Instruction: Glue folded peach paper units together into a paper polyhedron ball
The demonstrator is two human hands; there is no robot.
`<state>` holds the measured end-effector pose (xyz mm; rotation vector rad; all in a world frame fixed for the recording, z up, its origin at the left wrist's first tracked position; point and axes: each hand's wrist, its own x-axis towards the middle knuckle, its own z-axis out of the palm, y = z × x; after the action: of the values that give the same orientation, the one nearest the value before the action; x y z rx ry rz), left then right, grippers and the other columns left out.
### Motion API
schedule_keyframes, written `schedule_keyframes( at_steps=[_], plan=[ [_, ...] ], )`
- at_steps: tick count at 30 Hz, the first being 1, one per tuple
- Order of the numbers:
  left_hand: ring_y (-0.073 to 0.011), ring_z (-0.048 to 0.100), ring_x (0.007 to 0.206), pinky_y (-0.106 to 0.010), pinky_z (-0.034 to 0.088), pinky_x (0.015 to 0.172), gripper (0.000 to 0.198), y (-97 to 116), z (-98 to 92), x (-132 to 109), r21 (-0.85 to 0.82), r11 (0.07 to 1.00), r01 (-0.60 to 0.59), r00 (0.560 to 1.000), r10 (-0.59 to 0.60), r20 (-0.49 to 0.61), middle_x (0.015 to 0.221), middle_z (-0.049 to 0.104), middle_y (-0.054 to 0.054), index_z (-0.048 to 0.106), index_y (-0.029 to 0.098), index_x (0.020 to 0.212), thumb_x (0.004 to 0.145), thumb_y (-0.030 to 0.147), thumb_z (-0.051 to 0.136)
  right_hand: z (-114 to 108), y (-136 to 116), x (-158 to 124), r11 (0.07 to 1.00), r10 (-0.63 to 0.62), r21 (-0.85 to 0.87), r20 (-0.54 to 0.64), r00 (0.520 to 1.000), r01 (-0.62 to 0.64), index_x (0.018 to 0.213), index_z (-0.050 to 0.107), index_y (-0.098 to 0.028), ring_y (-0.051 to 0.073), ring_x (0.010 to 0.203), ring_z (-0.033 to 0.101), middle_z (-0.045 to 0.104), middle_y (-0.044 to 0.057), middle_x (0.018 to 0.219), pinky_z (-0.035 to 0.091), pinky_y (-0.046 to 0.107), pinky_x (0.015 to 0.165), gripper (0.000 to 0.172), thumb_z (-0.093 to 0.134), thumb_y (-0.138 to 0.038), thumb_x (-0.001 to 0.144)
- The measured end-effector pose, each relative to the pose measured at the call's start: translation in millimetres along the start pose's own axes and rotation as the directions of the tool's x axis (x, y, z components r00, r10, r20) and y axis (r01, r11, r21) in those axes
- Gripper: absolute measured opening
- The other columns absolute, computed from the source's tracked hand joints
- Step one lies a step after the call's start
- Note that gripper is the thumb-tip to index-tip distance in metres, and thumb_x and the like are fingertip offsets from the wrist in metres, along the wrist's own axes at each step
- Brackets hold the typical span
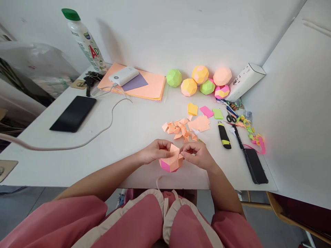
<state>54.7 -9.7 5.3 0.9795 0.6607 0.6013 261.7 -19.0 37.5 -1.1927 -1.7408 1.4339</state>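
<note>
A partly formed paper ball (169, 162), peach with pink facets, is between my two hands just over the table's front edge. My left hand (158, 151) is closed on its left side, thumb along the top near an upright peach flap. On the right, my right hand (196, 154) pinches a small peach paper piece (180, 156) at the ball's side; whether that piece is joined to the ball I cannot tell. Just beyond my hands lie several folded peach paper pieces (181, 128) and a stack of flat peach paper (200, 124).
Several finished paper balls (200, 74) line the wall. Yellow (192, 109), pink (207, 111) and green paper slips (217, 113) lie before them. At right are a utility knife (224, 135), scissors (231, 119) and a black phone-like object (255, 166). A cable (77, 148) crosses the left side near a tablet (73, 114).
</note>
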Motion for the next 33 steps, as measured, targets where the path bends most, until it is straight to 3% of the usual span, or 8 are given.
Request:
schedule_keyframes(
  at_steps=[11,24,33],
  plan=[
    [-0.0088,0.043,0.054,-0.023,0.032,0.051,0.027,2.3,0.9,0.5,0.065,0.998,0.008,1.0,-0.009,0.021,0.059,0.05,0.002,0.052,0.014,0.06,0.066,0.032,0.071,-0.5,1.4,-1.1,0.998,0.054,-0.018,0.032,0.998,-0.053,0.063,0.058,-0.016,0.011,0.058,0.053,0.06,0.002,0.065,0.044,0.024,0.052,0.016,0.065,-0.026,0.074],
    [-0.0093,0.047,0.053,-0.023,0.036,0.051,0.022,2.7,-0.6,1.1,0.034,0.997,0.073,0.997,-0.073,0.016,0.058,0.054,0.001,0.057,0.014,0.06,0.064,0.03,0.073,0.4,-3.0,-0.8,1.0,-0.021,-0.01,0.051,0.998,0.022,0.061,0.057,-0.017,0.012,0.06,0.054,0.06,0.002,0.065,0.046,0.024,0.053,0.014,0.065,-0.023,0.072],
    [-0.0093,0.048,0.052,-0.022,0.034,0.05,0.021,-3.3,-3.8,2.3,0.025,0.992,0.123,0.992,-0.123,-0.022,0.059,0.056,0.001,0.058,0.014,0.06,0.063,0.03,0.072,2.3,-4.9,-1.2,1.0,0.004,-0.024,0.038,0.999,-0.003,0.061,0.059,-0.017,0.012,0.061,0.054,0.061,0.002,0.065,0.045,0.025,0.054,0.012,0.064,-0.021,0.071]
  ],
)
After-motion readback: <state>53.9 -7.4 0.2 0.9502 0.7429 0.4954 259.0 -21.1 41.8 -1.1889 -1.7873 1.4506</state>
